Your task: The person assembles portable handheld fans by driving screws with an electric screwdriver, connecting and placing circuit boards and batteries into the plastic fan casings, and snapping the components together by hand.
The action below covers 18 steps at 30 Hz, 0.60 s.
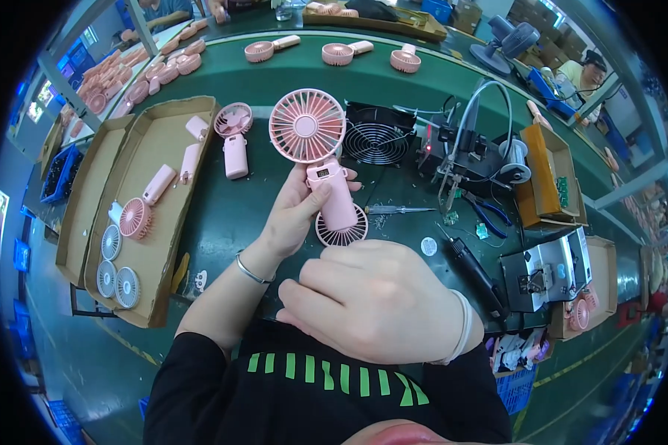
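Observation:
A pink handheld fan (332, 196) stands upright in my left hand (295, 211), its round grille facing up and a small dark display on its handle. The thumb lies across the front of that handle, the other fingers behind it. My right hand (382, 300) is raised close to the camera, fingers curled in; whatever they might hold is hidden. Just beyond its knuckles, a loose round pink fan grille (355, 236) lies partly under the handle's lower end. Another pink fan (235, 152), its blades uncovered, rests to the left of the held one.
Cardboard trays (172, 256) with fan parts are at left. A black cooling fan (381, 137) sits behind. At right are a soldering stand (464, 148), a screwdriver (401, 210), pliers (488, 215), a black electric screwdriver (473, 271) and a box with circuit boards (542, 178). Pink fans (338, 54) line the conveyor.

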{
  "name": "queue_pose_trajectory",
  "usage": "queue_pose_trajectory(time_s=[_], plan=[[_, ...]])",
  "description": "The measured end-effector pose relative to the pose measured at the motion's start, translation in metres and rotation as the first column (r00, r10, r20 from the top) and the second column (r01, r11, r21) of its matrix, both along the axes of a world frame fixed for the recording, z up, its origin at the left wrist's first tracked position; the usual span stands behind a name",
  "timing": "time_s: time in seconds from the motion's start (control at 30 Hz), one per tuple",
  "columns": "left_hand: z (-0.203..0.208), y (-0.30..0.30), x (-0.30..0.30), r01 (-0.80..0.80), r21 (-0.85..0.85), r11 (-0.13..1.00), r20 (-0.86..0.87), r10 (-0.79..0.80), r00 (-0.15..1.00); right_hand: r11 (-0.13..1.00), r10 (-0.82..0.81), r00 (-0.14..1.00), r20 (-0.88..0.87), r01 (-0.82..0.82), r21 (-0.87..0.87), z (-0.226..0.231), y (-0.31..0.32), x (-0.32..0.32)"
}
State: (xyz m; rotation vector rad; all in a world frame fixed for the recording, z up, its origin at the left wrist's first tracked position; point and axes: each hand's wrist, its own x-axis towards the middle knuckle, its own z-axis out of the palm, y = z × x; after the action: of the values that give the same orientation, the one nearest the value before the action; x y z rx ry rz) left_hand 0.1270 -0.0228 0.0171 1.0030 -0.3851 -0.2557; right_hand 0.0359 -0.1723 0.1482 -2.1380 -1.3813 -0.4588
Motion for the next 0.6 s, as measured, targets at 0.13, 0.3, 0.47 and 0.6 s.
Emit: queue_pose_trajectory(time_s=[0.13, 0.3, 0.47, 0.6], plan=[[-0.02, 0.006, 0.006, -0.092, 0.117, 0.989, 0.048, 0.087, 0.995, 0.971, -0.064, 0.986, -0.154, 0.026, -0.24, -0.017, 0.006, 0.014], [-0.015, 0.012, 0.007, -0.129, 0.112, 0.985, 0.054, 0.123, 0.991, 0.899, -0.166, 0.949, -0.267, 0.034, -0.437, -0.029, 0.012, 0.023], [-0.011, 0.008, 0.002, -0.145, 0.124, 0.982, 0.09, 0.134, 0.987, 0.943, -0.125, 0.971, -0.202, 0.053, -0.329, -0.043, 0.02, 0.019], [-0.006, 0.006, -0.006, -0.236, 0.164, 0.958, 0.026, 0.235, 0.972, 0.949, -0.107, 0.946, -0.305, 0.006, -0.315, -0.052, 0.025, 0.021]])
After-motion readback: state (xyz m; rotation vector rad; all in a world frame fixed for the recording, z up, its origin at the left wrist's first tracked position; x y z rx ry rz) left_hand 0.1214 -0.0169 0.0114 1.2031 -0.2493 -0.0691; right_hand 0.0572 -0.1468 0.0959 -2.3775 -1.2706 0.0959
